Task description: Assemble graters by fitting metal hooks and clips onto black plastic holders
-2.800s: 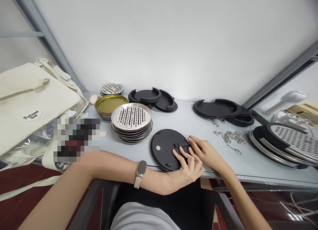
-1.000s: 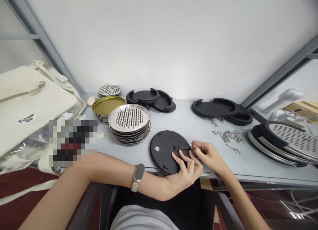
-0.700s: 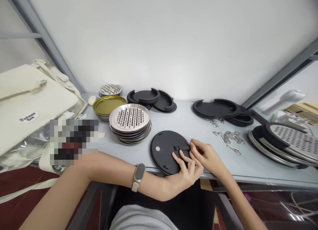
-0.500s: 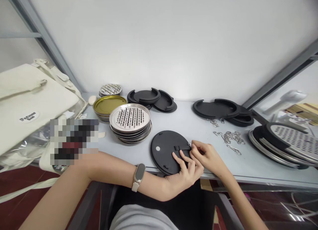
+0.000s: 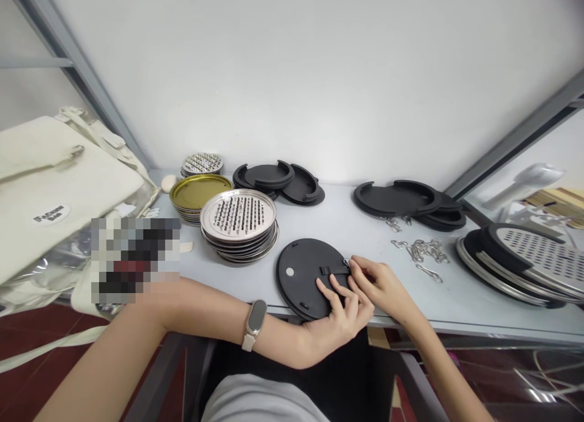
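Observation:
A round black plate [image 5: 310, 258] lies at the table's front edge, with a pale dot and a short black strap [image 5: 335, 270] on its upper face. My left hand [image 5: 342, 315] grips the plate's near right rim, its fingers lying over the top by the strap. At the strap's outer end, the thumb and fingertips of my right hand [image 5: 376, 285] pinch a small metal snap hook [image 5: 347, 262]. Much of that hook is hidden by the fingertips, so I cannot tell whether it goes through the strap.
Loose snap hooks [image 5: 426, 252] lie right of my hands. Grater discs [image 5: 239, 215] and gold lids [image 5: 201, 192] are stacked at left. Black holders [image 5: 267, 176] and more black holders [image 5: 396, 198] rest along the wall. Graters [image 5: 533, 258] sit far right, a cream bag [image 5: 64, 185] far left.
My right fingertips and the snap hook have shifted very slightly at the strap's end. My left hand keeps the same grip on the plate.

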A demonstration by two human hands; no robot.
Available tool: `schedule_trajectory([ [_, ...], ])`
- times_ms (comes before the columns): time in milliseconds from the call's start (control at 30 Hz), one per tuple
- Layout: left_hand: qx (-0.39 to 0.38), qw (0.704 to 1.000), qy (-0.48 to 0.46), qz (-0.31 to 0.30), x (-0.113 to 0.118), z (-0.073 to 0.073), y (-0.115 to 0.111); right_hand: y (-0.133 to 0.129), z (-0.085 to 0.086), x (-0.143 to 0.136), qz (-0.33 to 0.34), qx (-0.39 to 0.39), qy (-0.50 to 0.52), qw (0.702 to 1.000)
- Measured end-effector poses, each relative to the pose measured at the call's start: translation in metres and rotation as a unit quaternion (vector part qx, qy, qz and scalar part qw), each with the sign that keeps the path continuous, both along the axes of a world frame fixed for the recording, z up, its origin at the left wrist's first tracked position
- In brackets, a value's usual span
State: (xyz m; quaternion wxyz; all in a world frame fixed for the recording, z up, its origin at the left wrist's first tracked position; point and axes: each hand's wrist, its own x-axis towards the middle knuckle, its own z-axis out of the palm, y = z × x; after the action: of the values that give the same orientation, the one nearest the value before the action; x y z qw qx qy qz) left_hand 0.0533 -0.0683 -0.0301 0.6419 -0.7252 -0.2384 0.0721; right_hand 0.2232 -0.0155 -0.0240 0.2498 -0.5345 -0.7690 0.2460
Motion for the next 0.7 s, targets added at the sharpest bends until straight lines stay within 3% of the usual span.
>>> schedule_trajectory([
  [167,0.011,0.999,0.047,0.019,0.0011,-0.0005,-0.0009,0.0009,0.0018,-0.0013,0.007,0.003,-0.001,1.0],
  [500,-0.046,0.995,-0.079,-0.035,0.0007,0.0024,0.0005,-0.0006,-0.0009,0.001,0.003,-0.007,0.009,1.0],
  [700,-0.031,0.997,-0.067,-0.038,0.0001,0.0028,0.0009,-0.0027,0.0009,-0.0006,0.009,-0.003,0.025,1.0],
])
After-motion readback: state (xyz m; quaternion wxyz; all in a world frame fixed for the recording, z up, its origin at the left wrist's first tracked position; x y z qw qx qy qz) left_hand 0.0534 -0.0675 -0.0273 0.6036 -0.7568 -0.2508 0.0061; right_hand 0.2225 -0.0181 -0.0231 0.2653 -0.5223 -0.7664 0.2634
